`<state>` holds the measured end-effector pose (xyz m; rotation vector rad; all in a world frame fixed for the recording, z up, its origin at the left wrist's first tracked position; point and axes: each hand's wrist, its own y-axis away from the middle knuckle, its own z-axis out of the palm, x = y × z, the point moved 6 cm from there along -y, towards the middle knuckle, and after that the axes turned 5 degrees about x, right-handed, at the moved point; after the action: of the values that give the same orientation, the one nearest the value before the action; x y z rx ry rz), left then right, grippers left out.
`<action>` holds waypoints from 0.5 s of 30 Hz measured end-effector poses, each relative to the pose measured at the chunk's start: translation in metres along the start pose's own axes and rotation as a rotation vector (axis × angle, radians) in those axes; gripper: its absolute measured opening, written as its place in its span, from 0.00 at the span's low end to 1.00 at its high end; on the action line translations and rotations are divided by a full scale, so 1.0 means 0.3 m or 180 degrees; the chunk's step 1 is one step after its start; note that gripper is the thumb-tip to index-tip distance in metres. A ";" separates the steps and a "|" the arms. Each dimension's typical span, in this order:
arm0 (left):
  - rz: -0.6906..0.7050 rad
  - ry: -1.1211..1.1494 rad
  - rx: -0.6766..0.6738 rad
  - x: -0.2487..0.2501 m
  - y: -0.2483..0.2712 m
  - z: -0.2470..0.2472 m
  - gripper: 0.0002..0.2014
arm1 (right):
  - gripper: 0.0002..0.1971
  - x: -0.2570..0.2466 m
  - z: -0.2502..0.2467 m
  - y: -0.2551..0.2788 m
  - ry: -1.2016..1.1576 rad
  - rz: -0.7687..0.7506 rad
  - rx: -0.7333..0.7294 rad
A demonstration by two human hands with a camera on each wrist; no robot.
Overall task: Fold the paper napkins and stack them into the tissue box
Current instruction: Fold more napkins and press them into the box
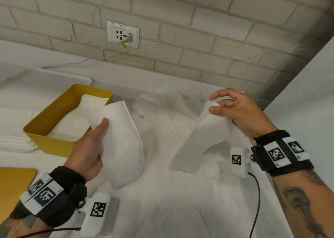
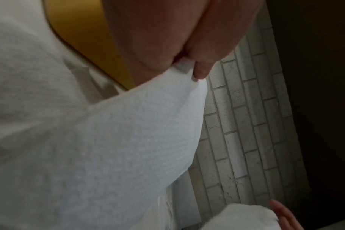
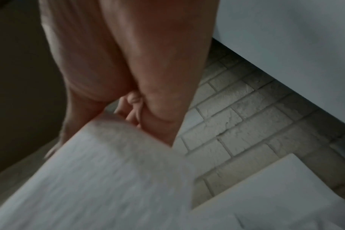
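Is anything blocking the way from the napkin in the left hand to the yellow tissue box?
Nothing visible does. The left hand holds a folded napkin right beside the open-topped tissue box, which already holds napkins but has room. The right hand pinches a second napkin apart from that path.

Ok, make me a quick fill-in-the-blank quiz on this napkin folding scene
1. The tissue box is coloured ____.
2. Each hand holds a white ____.
3. The box sits on the side of the ____ hand.
4. The wall behind is made of ____.

Missing words: yellow; napkin; left; bricks
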<state>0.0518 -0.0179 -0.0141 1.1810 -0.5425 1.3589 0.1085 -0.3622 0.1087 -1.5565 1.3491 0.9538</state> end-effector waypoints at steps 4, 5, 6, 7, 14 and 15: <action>0.0183 -0.0181 -0.0154 0.065 0.016 0.057 0.16 | 0.20 -0.139 0.050 0.088 0.0229 -0.0223 -0.0621; 0.0260 -0.0262 -0.0217 0.083 0.023 0.081 0.16 | 0.20 -0.181 0.065 0.109 0.0256 -0.0289 -0.0729; 0.0345 -0.0352 -0.0280 0.097 0.032 0.107 0.16 | 0.21 -0.220 0.084 0.124 0.0235 -0.0359 -0.0835; 0.0408 -0.0442 -0.0355 0.107 0.040 0.134 0.16 | 0.21 -0.257 0.103 0.134 0.0211 -0.0432 -0.0924; -0.0003 -0.0669 -0.1072 0.040 0.090 0.285 0.22 | 0.14 -0.251 0.229 0.008 0.0253 -0.0382 -0.0825; -0.0118 -0.0662 -0.1150 0.023 0.096 0.291 0.23 | 0.13 -0.224 0.243 -0.014 0.0352 -0.0312 -0.0803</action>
<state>0.0544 -0.0963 0.0341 1.0319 -0.8711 1.0568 0.1026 -0.2703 0.1459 -1.8722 1.2512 1.0199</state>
